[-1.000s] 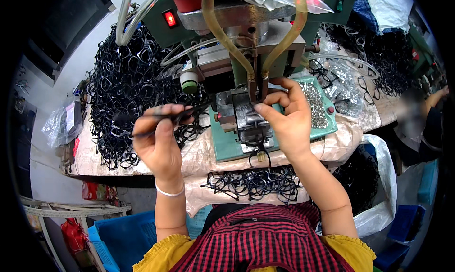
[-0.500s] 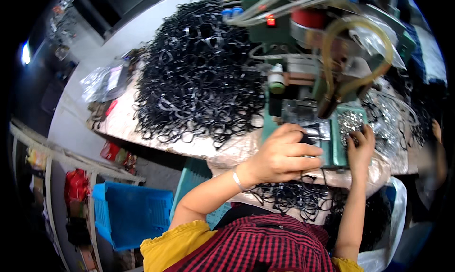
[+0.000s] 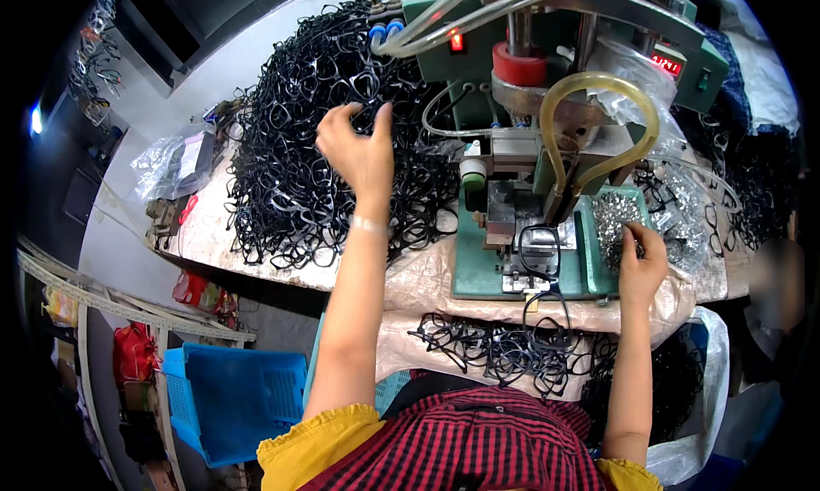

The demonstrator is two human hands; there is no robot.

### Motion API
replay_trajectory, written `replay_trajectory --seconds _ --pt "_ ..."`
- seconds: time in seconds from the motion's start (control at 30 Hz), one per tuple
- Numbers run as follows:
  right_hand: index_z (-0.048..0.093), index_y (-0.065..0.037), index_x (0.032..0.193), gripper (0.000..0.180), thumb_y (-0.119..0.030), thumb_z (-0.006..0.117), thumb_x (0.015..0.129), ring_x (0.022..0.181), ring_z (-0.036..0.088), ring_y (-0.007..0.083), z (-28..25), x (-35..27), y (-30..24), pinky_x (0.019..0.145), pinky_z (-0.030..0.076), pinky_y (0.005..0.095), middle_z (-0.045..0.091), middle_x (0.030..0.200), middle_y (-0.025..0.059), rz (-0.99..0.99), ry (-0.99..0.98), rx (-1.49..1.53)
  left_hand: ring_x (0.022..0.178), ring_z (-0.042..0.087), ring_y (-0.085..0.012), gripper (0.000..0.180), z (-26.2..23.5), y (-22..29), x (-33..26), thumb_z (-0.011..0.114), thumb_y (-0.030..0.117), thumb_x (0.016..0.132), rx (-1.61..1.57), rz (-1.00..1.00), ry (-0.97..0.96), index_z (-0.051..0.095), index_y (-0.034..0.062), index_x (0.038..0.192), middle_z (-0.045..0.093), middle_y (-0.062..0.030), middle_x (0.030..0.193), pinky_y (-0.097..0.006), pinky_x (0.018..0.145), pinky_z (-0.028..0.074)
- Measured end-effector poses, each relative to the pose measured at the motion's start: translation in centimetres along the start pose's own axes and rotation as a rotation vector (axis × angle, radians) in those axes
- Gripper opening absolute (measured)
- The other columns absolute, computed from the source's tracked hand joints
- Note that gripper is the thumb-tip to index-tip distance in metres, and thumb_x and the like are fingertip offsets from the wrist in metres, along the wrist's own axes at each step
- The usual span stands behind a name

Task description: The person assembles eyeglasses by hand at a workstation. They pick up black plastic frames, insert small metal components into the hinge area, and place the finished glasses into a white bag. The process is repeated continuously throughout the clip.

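Note:
My left hand (image 3: 357, 153) is stretched out over a big heap of black eyeglass frames (image 3: 290, 183), its thumb and fingers apart and nothing between them. On the metal fixture of a green bench press (image 3: 478, 273) lies one black eyeglass frame (image 3: 556, 288); one rim rests on the fixture, the other sticks out past the front edge. My right hand (image 3: 642, 269) is at the green tray of small silvery metal parts (image 3: 617, 217), thumb and forefinger closed together at its right side. Whatever is between those fingertips is too small to make out.
A looped yellowish tube (image 3: 649, 106) hangs in front of the press head. More eyeglass frames (image 3: 487, 346) lie in front of the press, near my lap. A blue plastic crate (image 3: 239, 397) stands at lower left. Clear bags (image 3: 683, 235) lie right of the tray.
My left hand has left the press and moved up and left over the heap, its fingers spreading. The eyeglass frame on the fixture now shows. My right hand stays at the tray.

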State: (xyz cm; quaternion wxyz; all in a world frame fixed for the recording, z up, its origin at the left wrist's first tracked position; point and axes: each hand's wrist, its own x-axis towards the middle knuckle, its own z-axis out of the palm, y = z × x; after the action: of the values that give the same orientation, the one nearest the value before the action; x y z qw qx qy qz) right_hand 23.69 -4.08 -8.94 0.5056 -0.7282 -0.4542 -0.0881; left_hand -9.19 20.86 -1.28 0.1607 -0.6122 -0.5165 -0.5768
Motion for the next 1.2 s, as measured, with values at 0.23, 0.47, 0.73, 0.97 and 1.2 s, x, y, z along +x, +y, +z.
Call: replay_trajectory --seconds 0.23,0.47,0.73,0.97,1.2 --pt "0.069 -0.001 0.103 0.013 -0.005 0.065 0.091 0.092 0.063 0.0122 1.1 -0.1 2.1 0.084 0.048 0.0257 0.07 0.097 0.0043 0.271 0.005 0.225 0.101 0.063 -0.0242 0.019 3.2 -2.5 6.3 0.08 0.024 0.079 -0.337 -0.124 -0.178 0.076 0.0052 0.08 0.072 -0.0114 0.099 -0.037 0.091 0.047" --pt "0.069 0.0 0.106 0.016 -0.004 0.067 0.09 0.09 0.063 0.0122 0.8 -0.5 2.9 0.084 0.049 0.0252 0.07 0.098 0.0047 0.286 0.027 0.261 0.111 0.057 -0.012 0.03 -4.9 -2.0 8.4 0.056 0.02 0.102 -0.73 -0.145 -0.223 0.064 0.0008 0.124 0.069 -0.0074 0.117 -0.027 0.099 0.042" --pt "0.07 0.0 0.093 0.013 0.004 0.063 0.083 0.092 0.064 0.0209 -4.0 -4.4 1.0 0.086 0.048 0.0312 0.069 0.094 0.0089 0.204 -0.014 0.154 0.06 0.056 -0.0078 0.043 -5.5 -4.2 -0.3 0.034 0.035 0.109 -0.76 -0.523 -0.287 0.05 0.0038 0.133 0.064 -0.0018 0.073 -0.019 0.052 0.045" --pt "0.057 -0.002 0.122 0.046 -0.001 0.068 0.078 0.088 0.065 0.014 -0.2 1.2 -9.1 0.086 0.049 0.0291 0.07 0.095 0.0071 0.087 -0.237 0.63 0.07 0.046 -0.0036 0.044 -5.4 2.6 -4.7 0.067 0.019 0.095 -0.86 -0.698 -0.649 0.05 0.006 0.133 0.055 0.0052 0.09 -0.019 0.056 0.037" --pt "0.048 0.005 0.126 0.052 -0.001 0.07 0.08 0.085 0.061 0.0095 2.5 0.7 -10.1 0.086 0.045 0.0247 0.067 0.082 0.0043 0.262 -0.237 0.808 0.088 0.065 -0.0243 0.038 -6.4 3.3 -10.7 0.042 0.04 0.106 -1.328 -1.119 -0.753 0.057 0.0051 0.109 0.068 -0.0154 0.1 -0.036 0.075 0.052"
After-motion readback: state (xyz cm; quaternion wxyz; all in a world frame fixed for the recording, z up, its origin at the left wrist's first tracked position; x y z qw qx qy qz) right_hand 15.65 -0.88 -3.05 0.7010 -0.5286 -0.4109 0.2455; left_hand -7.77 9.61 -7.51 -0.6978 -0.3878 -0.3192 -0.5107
